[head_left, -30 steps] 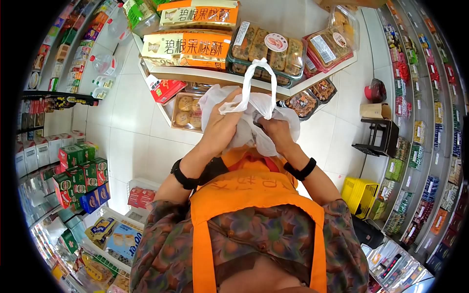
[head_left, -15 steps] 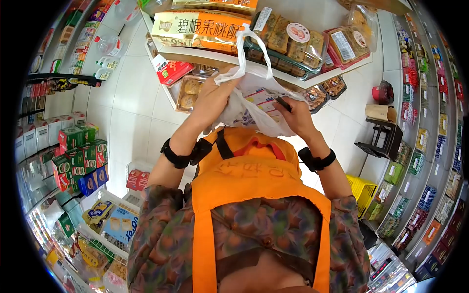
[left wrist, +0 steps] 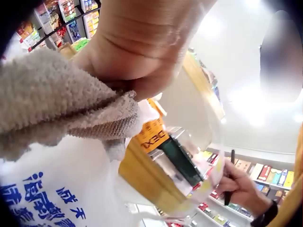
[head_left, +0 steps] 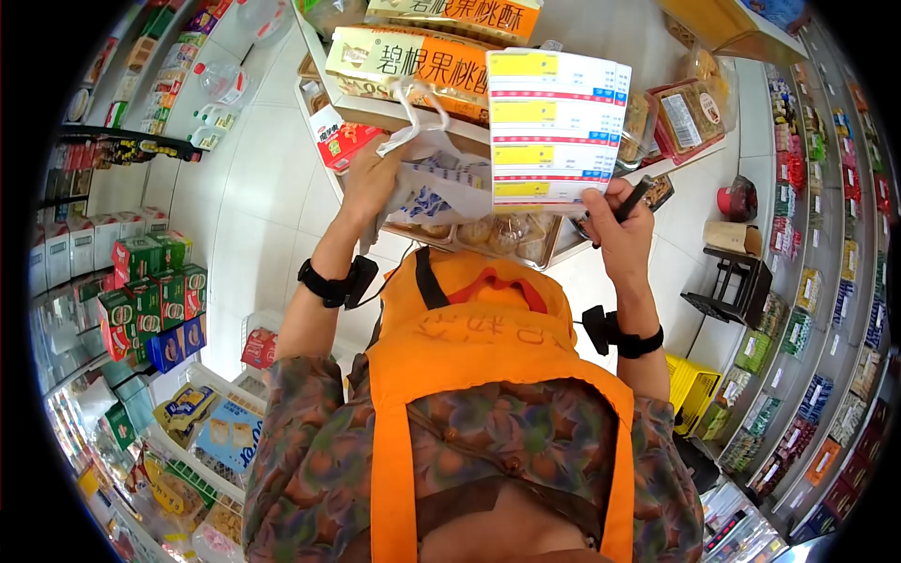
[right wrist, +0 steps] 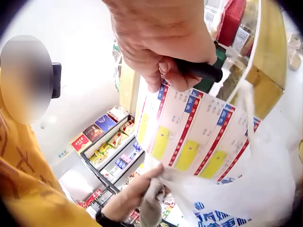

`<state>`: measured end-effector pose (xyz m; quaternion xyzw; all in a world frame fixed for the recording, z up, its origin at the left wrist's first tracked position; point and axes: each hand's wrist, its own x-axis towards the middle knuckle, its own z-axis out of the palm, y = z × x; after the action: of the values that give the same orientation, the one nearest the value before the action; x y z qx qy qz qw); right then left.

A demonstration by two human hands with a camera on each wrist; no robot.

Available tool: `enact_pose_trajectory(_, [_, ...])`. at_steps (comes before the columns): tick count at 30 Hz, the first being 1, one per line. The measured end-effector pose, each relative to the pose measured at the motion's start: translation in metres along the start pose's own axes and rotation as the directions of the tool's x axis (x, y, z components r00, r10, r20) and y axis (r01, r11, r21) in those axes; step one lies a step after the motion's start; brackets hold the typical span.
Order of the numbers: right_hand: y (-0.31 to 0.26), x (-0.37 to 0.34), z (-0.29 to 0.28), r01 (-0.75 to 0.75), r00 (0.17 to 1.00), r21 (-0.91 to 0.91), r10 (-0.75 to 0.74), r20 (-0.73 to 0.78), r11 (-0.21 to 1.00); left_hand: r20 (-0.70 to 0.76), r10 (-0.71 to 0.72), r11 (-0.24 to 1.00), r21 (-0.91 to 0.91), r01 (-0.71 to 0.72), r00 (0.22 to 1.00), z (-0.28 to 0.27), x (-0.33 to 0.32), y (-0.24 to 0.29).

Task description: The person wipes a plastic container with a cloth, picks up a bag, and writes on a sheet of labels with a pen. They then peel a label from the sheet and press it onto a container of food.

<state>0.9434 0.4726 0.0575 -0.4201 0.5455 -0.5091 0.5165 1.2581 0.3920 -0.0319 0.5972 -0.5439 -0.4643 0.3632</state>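
Note:
My left hand [head_left: 369, 190] grips a white plastic bag [head_left: 441, 192] near its handles. Blue printing shows on the bag. A thick grey cloth [left wrist: 47, 94] is bunched in the same hand, plain in the left wrist view. Between the thumb and fingers of my right hand [head_left: 621, 230] is a sheet of price labels [head_left: 554, 117], with yellow blocks and red and blue strips. A black pen [right wrist: 203, 71] sticks out of that hand too. The sheet stands up over the display, its lower edge beside the bag's mouth.
Orange pastry packs [head_left: 404, 66] and clear boxes of baked goods [head_left: 690, 113] fill the display stand ahead. A red box [head_left: 340, 136] lies on its lower shelf. Shelves line both sides; a black stool [head_left: 732, 272] and yellow basket [head_left: 693, 394] stand to the right.
My right hand has drawn the label sheet up out of the bag and moved right with it and the pen. The left hand has shifted left with the bag.

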Motion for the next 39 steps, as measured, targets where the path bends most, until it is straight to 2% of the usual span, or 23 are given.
enact_pose_trajectory(1, [-0.003,0.0,0.001,0.015,1.0,0.028,-0.015,-0.002,0.999,-0.029,0.04,0.998,0.05,-0.039,0.999,0.0,0.004,-0.002])
enact_pose_trajectory(4, [-0.015,0.001,0.004,0.045,0.999,0.096,-0.043,-0.03,0.994,-0.044,0.001,0.99,0.14,0.005,0.999,-0.008,0.018,-0.017])
enact_pose_trajectory(5, [-0.018,0.001,0.004,0.036,0.997,0.171,-0.025,-0.068,0.985,-0.043,-0.007,0.983,0.186,0.015,0.999,-0.01,0.025,-0.025])
enact_pose_trajectory(6, [-0.021,0.0,0.004,0.03,0.995,0.244,-0.005,-0.103,0.969,-0.102,0.185,0.92,0.368,-0.136,0.977,-0.01,0.024,-0.027])
enact_pose_trajectory(9, [-0.035,-0.001,0.007,0.027,0.984,0.351,0.037,-0.175,0.936,-0.276,0.295,0.781,0.621,-0.064,0.915,-0.006,0.001,0.012])
enact_pose_trajectory(11, [-0.043,-0.002,0.01,0.06,0.972,0.414,0.041,-0.23,0.908,-0.109,0.304,0.865,0.448,-0.226,0.946,-0.005,-0.011,0.043])
enact_pose_trajectory(12, [-0.043,-0.001,0.008,0.064,0.977,0.444,0.034,-0.21,0.894,-0.03,0.319,0.892,0.349,-0.289,0.947,-0.006,-0.017,0.059])
enact_pose_trajectory(13, [-0.042,-0.002,0.009,0.087,0.971,0.476,0.033,-0.239,0.875,0.222,0.07,0.982,0.155,-0.106,0.973,-0.003,-0.024,0.077])
enact_pose_trajectory(14, [-0.041,-0.001,0.013,0.112,0.964,0.507,0.031,-0.265,0.855,0.491,-0.127,0.991,0.017,0.136,0.862,0.005,-0.03,0.092])
enact_pose_trajectory(15, [-0.041,0.0,0.017,0.137,0.957,0.538,0.03,-0.29,0.832,0.556,0.077,0.997,-0.059,-0.053,0.828,0.02,-0.037,0.089])
enact_pose_trajectory(16, [-0.043,-0.002,0.019,0.166,0.957,0.5,-0.018,-0.288,0.85,0.567,0.19,0.981,-0.138,-0.135,0.802,0.031,-0.049,0.103])
enact_pose_trajectory(18, [-0.043,-0.007,0.025,0.182,0.948,0.522,-0.007,-0.319,0.833,0.465,0.326,0.926,-0.335,-0.178,0.823,0.063,-0.061,0.104])
enact_pose_trajectory(20, [-0.046,-0.013,0.038,0.18,0.921,0.567,0.064,-0.383,0.804,0.455,0.297,0.883,-0.466,-0.06,0.84,0.078,-0.065,0.111])
enact_pose_trajectory(22, [-0.046,-0.02,0.035,0.128,0.922,0.6,0.128,-0.365,0.79,0.567,0.136,0.829,-0.515,0.221,0.812,0.08,-0.06,0.125])
enact_pose_trajectory(24, [-0.044,-0.028,0.027,0.083,0.925,0.606,0.164,-0.341,0.791,0.543,0.144,0.761,-0.595,0.258,0.827,0.088,-0.05,0.123])
enact_pose_trajectory(25, [-0.041,-0.032,0.022,0.03,0.927,0.589,0.198,-0.319,0.807,0.529,0.149,0.723,-0.635,0.273,0.836,0.092,-0.043,0.122])
enact_pose_trajectory(27, [-0.039,-0.04,0.01,-0.08,0.924,0.55,0.269,-0.272,0.831,0.511,0.133,0.74,-0.621,0.258,0.849,0.094,-0.034,0.122])
enact_pose_trajectory(28, [-0.04,-0.044,0.006,-0.161,0.896,0.522,0.346,-0.279,0.838,0.496,0.124,0.743,-0.62,0.251,0.86,0.093,-0.031,0.125])
enact_pose_trajectory(31, [-0.034,-0.069,-0.033,-0.473,0.855,0.191,0.5,-0.136,0.86,0.455,0.143,0.752,-0.627,0.202,0.879,0.092,-0.021,0.13])
enact_pose_trajectory(33, [-0.044,-0.08,-0.044,-0.36,0.901,-0.109,0.316,-0.296,0.926,0.412,0.178,0.789,-0.603,0.121,0.894,0.094,-0.019,0.135])
enact_pose_trajectory(35, [-0.057,-0.072,-0.054,-0.119,0.929,-0.304,-0.002,-0.37,0.945,0.47,0.145,0.814,-0.556,0.165,0.871,0.097,-0.019,0.141])
enact_pose_trajectory(37, [-0.082,-0.054,-0.059,-0.018,0.938,-0.481,-0.152,-0.311,0.877,0.501,0.119,0.826,-0.529,0.195,0.857,0.105,-0.023,0.151])
enact_pose_trajectory(39, [-0.098,-0.033,-0.058,-0.001,0.955,-0.605,-0.179,-0.238,0.797,0.498,0.096,0.828,-0.521,0.209,0.862,0.113,-0.029,0.162])
